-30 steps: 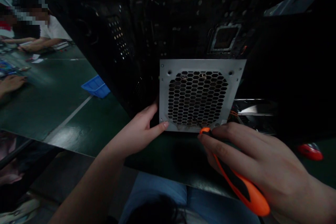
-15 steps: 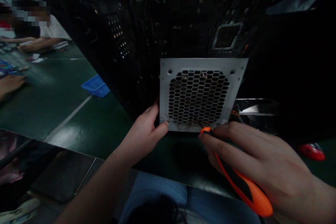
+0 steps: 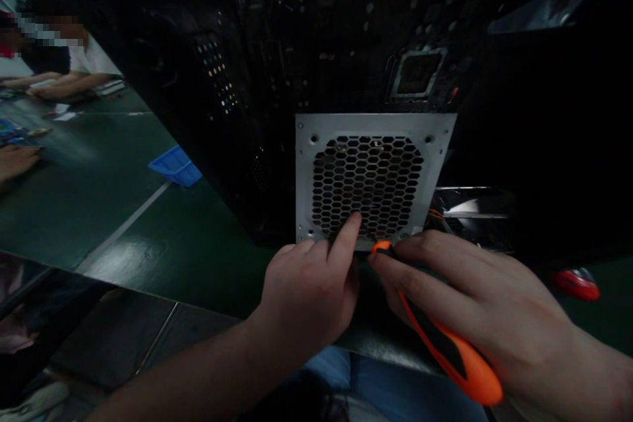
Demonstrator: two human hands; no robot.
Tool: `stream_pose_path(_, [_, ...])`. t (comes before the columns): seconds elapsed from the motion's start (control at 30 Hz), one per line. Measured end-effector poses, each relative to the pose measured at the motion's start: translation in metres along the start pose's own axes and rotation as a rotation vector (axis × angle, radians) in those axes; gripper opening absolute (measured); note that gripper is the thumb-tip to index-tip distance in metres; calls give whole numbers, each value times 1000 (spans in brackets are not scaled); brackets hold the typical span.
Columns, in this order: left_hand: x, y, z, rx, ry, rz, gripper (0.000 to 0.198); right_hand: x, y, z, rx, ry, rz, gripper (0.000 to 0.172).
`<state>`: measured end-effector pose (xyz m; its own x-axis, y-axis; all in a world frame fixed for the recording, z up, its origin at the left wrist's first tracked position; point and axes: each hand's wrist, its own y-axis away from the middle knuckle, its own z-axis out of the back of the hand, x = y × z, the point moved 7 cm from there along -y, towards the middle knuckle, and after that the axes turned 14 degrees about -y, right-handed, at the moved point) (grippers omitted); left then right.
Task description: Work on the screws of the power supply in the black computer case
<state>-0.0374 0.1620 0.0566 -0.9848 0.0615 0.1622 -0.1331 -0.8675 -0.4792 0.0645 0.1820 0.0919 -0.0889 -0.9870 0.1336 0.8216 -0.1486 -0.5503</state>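
Observation:
A silver power supply unit (image 3: 304,178) with a honeycomb grille sits in the lower part of a dark, open computer case (image 3: 267,79). My left hand (image 3: 309,287) is in front of its lower edge, index finger stretched out to the grille and the other fingers curled; nothing shows in it. My right hand (image 3: 475,290) is closed around a screwdriver (image 3: 465,369) with an orange and black handle, just right of my left hand. The screwdriver's front end lies by the unit's bottom edge. Its tip is hidden.
A blue plastic tray (image 3: 177,167) stands on the green table (image 3: 138,224), left of the case. A red, shiny object (image 3: 576,285) lies at the right. Across the table at the far left, people (image 3: 74,59) sit, and another person's hand (image 3: 17,161) rests on the tabletop.
My left hand has left the unit's lower left corner and moved right, its index finger now at the grille. My right hand still holds the screwdriver at the lower edge.

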Motion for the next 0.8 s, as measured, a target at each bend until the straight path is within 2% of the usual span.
stream_pose_path(0.1, [0,-6,-1,49,-50,33,57,0,-1,-2,21,-14,-11,24])
stream_pose_path(0.27, [2,-11,7,55,-99,81,46,1,-1,0,7,-27,-5,22])
stream_pose_path(0.43, [-13,-13,15,43,-253,0,57,0,-2,-1,-20,-27,5,28])
stream_pose_path(0.5, [-12,-13,17,44,-213,-14,55,0,-3,0,-32,-35,-1,29])
stream_pose_path(0.57, [-2,-11,24,-15,-96,17,45,1,-3,1,-28,-34,-9,29])
stream_pose_path(0.7, [37,7,32,-190,72,204,28,3,-5,2,-12,-33,-16,23])
stream_pose_path(0.8, [52,20,22,-175,164,269,19,2,-3,2,-23,-27,-5,21])
